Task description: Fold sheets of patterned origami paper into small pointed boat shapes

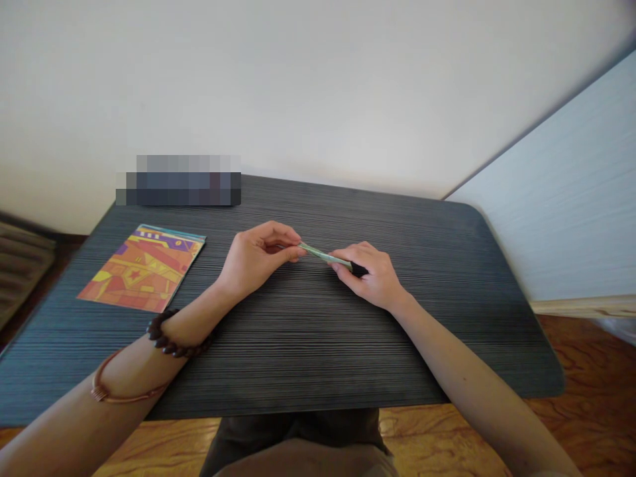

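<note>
A thin, flat strip of folded green paper is stretched between my two hands above the middle of the dark table. My left hand pinches its left end between thumb and fingers. At the other end, my right hand grips it the same way, thumb below and fingers on top. The paper is seen nearly edge-on, so its faces are mostly hidden. Dark beads circle my left wrist, with a thin brown bracelet farther up the arm.
Left of my left hand lies a small stack of patterned orange, yellow and purple paper sheets. A blurred-out object stands at the table's back left. Behind the table rises a white wall, and a pale panel borders the right side.
</note>
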Demonstrator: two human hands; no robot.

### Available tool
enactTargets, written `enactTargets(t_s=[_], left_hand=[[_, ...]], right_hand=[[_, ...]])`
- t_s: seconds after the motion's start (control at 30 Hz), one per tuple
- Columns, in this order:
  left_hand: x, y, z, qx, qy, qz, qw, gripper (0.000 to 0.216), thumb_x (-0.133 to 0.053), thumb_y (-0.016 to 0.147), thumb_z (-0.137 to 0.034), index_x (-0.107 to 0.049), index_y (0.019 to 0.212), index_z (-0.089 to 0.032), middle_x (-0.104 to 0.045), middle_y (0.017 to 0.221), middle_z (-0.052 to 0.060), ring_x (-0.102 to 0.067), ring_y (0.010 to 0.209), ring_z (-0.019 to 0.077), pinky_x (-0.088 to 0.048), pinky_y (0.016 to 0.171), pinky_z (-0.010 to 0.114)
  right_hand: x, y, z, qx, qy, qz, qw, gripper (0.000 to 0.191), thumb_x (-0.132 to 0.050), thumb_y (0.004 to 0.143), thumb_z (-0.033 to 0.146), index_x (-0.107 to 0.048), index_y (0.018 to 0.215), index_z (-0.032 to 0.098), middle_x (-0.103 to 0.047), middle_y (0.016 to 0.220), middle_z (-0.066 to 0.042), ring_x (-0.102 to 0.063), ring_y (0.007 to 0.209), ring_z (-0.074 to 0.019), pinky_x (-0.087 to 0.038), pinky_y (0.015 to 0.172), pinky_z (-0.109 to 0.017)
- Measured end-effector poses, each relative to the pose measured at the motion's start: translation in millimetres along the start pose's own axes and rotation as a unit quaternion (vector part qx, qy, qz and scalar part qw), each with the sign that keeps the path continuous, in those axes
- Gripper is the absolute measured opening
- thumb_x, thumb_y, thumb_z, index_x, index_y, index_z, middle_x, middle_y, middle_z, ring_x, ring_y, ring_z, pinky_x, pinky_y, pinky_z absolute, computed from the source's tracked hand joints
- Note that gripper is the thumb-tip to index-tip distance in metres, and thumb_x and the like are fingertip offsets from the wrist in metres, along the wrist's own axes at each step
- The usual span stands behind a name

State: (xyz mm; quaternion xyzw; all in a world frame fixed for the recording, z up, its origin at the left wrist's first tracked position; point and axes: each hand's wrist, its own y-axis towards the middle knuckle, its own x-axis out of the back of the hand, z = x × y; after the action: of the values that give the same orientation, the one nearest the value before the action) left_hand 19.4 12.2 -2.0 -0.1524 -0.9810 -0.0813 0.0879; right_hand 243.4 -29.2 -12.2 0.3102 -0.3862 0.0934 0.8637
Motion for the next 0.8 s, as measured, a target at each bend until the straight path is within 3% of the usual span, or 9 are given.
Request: enactTargets(t_s=[0.13,0.3,0.37,0.47,0.57,0.67,0.8], left_hand=[[0.5,-0.6,0.3,-0.017,0.026,-0.002,1.0,0.023,-0.072,0.07,-0.032,-0.059,0.08,-0.017,-0.069,0.078,0.003,-0.066,0.063,0.014,-0.056,0.065,0.027],[4.3,0.1,-2.2,-0.054,0.156,0.024,0.986,0.017,-0.065,0.076,-0.034,-0.064,0.08,-0.017,-0.069,0.08,0.003,-0.064,0.06,0.012,-0.054,0.064,0.025],[5.5,1.0,-3.6,-0.074,0.184,0.035,0.98,0.015,-0.062,0.078,-0.033,-0.064,0.08,-0.018,-0.069,0.085,0.004,-0.064,0.068,0.0133,-0.054,0.067,0.025],[5.4,1.8,-4.6,-0.09,0.167,0.039,0.981,0.014,-0.062,0.078,-0.031,-0.063,0.076,-0.018,-0.067,0.092,0.005,-0.064,0.079,0.0155,-0.054,0.068,0.025],[3.9,1.4,-3.8,-0.058,0.099,0.031,0.993,0.014,-0.066,0.075,-0.03,-0.06,0.078,-0.017,-0.065,0.083,0.003,-0.063,0.069,0.0135,-0.054,0.067,0.025],[2.7,0.9,-2.8,-0.031,0.057,0.022,0.998,0.017,-0.07,0.072,-0.029,-0.059,0.081,-0.018,-0.065,0.078,0.001,-0.064,0.07,0.0138,-0.055,0.072,0.027],[3.0,1.0,-3.4,-0.043,0.083,0.006,0.996,0.016,-0.07,0.072,-0.031,-0.062,0.078,-0.019,-0.066,0.079,0.002,-0.064,0.074,0.0155,-0.054,0.075,0.029]], right_hand=[[0.0,-0.2,0.7,0.003,0.001,-0.009,1.0,0.015,-0.053,0.086,0.021,-0.062,0.098,0.022,-0.07,0.086,-0.002,-0.062,0.073,-0.014,-0.045,0.076,-0.031],[1.1,0.0,0.8,0.015,-0.006,-0.011,1.0,0.016,-0.053,0.086,0.019,-0.063,0.098,0.023,-0.07,0.088,-0.002,-0.063,0.074,-0.0143,-0.045,0.076,-0.031],[1.5,0.0,0.0,0.017,-0.008,-0.008,1.0,0.018,-0.052,0.086,0.018,-0.063,0.099,0.023,-0.07,0.09,-0.002,-0.064,0.076,-0.0147,-0.045,0.077,-0.032],[1.6,0.0,-0.9,0.017,-0.009,-0.008,1.0,0.018,-0.053,0.085,0.018,-0.062,0.099,0.024,-0.07,0.091,-0.001,-0.064,0.077,-0.0146,-0.045,0.078,-0.032],[1.2,-0.6,-0.4,0.011,-0.008,-0.008,1.0,0.015,-0.054,0.085,0.019,-0.062,0.097,0.023,-0.07,0.088,-0.001,-0.063,0.074,-0.0146,-0.046,0.078,-0.032],[0.3,-2.2,1.1,-0.033,0.016,-0.009,0.999,0.02,-0.057,0.083,0.022,-0.059,0.103,0.024,-0.07,0.09,-0.001,-0.064,0.077,-0.0162,-0.047,0.079,-0.033],[-0.5,-4.2,2.8,-0.094,0.094,-0.01,0.991,0.035,-0.06,0.081,0.025,-0.05,0.115,0.025,-0.07,0.091,-0.001,-0.066,0.081,-0.0174,-0.049,0.081,-0.034]])
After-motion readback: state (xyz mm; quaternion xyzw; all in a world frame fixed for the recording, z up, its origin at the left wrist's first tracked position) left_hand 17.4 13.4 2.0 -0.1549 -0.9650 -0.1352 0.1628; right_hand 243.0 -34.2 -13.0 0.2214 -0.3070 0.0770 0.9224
